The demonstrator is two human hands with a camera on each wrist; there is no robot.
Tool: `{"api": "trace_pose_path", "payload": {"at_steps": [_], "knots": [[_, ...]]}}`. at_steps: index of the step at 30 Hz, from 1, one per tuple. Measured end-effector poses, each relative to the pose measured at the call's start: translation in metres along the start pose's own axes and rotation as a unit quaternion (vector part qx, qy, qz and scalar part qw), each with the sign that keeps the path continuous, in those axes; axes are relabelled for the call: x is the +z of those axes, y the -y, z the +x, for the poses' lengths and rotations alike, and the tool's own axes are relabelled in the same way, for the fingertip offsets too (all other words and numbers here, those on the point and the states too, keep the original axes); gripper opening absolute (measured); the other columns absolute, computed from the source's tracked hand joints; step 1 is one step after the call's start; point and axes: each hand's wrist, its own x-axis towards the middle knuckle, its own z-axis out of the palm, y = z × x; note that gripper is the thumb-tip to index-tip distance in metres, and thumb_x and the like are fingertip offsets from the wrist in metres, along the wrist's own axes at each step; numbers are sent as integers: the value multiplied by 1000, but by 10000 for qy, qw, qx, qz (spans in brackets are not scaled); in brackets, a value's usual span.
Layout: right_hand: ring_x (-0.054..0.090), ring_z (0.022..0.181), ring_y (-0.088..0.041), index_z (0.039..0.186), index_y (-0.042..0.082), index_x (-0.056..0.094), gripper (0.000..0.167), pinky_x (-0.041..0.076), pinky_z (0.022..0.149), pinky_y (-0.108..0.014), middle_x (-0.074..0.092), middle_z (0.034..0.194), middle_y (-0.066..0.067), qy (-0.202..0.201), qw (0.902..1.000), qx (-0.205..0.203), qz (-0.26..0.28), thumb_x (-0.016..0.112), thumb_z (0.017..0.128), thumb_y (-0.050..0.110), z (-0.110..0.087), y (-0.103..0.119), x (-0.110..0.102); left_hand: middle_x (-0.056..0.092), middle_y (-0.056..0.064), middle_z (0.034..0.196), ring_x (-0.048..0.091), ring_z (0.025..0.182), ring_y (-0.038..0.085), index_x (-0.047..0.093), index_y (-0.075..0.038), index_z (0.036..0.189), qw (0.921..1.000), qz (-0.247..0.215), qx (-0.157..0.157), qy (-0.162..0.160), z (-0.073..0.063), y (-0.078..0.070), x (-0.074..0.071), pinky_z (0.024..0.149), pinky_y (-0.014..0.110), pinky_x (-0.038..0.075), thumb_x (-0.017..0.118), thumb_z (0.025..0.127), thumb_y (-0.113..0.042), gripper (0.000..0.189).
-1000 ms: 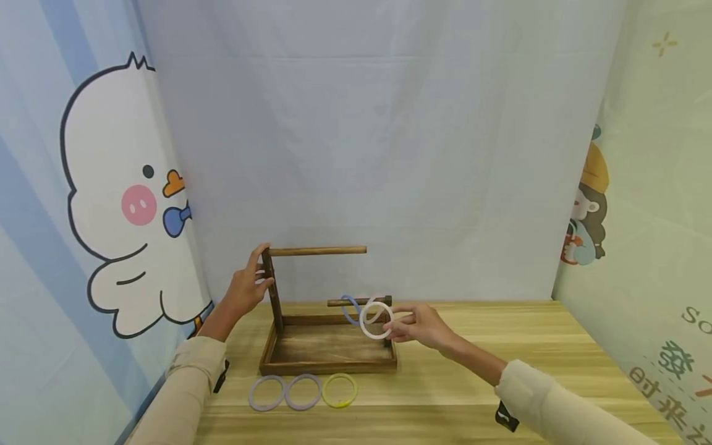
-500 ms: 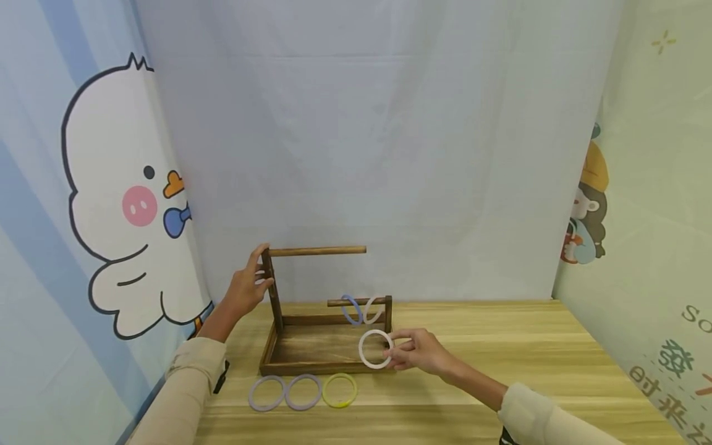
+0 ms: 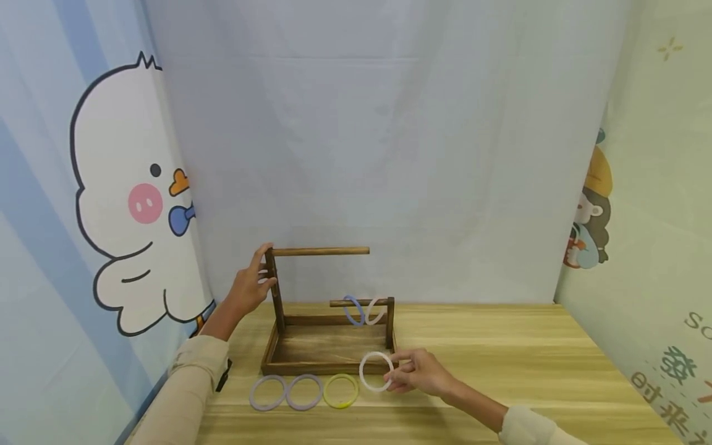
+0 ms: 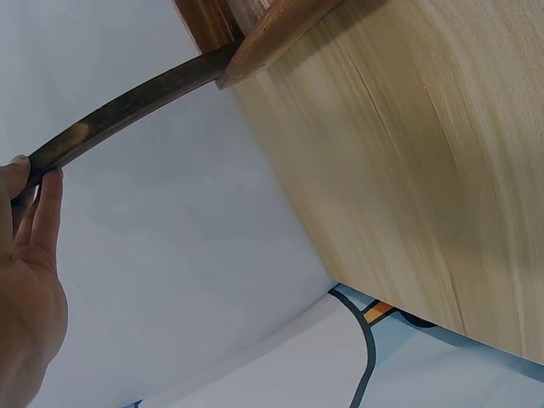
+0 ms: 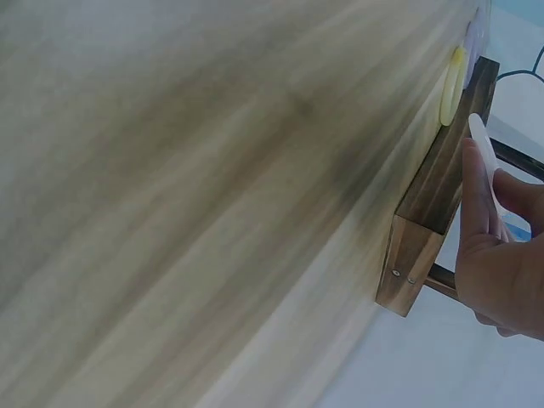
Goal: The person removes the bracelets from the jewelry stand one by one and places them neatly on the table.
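A dark wooden rack (image 3: 329,371) stands on the table, with a tray base and a tall and a short post, each bearing a bar. My left hand (image 3: 248,289) grips the top of its tall left post (image 4: 127,106), fingers on one side and thumb on the other. My right hand (image 3: 421,372) pinches a white ring (image 3: 363,378) by its right edge, in front of the tray's front right corner. In the right wrist view the ring (image 5: 480,136) is seen nearly edge-on between fingers and thumb. A blue ring (image 3: 347,303) and a pale pink ring (image 3: 369,312) hang on the short bar.
Two lilac rings (image 3: 253,402) (image 3: 303,408) and a yellow ring (image 3: 340,406) lie in a row on the wooden table (image 3: 473,346) before the tray. The upper bar (image 3: 322,251) carries no ring. A pale curtain (image 3: 356,154) hangs behind.
My right hand has come down and toward me with the white ring, from beside the short bar to low before the tray's front edge. My left hand keeps its grip on the post.
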Motion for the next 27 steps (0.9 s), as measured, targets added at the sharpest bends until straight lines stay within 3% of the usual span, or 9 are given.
{"api": "trace_pose_path", "payload": {"at_steps": [13,20,27], "knots": [[78,80,-31,133,-20,54,41,67,69,-32,76,98,-25,-70,9996,274,-73,68,98,-3,-5,-22,8,67,36,120,70,105,50,25,-16,160,10000,3,90,-33,-2,3,2,88,55,63,71,92,12,86],[79,81,-27,136,-20,52,43,66,70,-29,76,101,-26,-145,9977,592,294,66,100,-2,-5,-24,10,65,37,120,70,106,51,24,-14,161,9999,134,81,-32,0,4,3,87,58,62,71,93,11,86],[79,75,-25,134,-19,56,44,66,64,-28,77,95,-25,-358,9974,556,290,71,97,1,-4,-32,11,65,37,121,69,107,51,24,-13,161,9999,119,64,-18,1,4,2,87,55,63,71,93,10,85]]}}
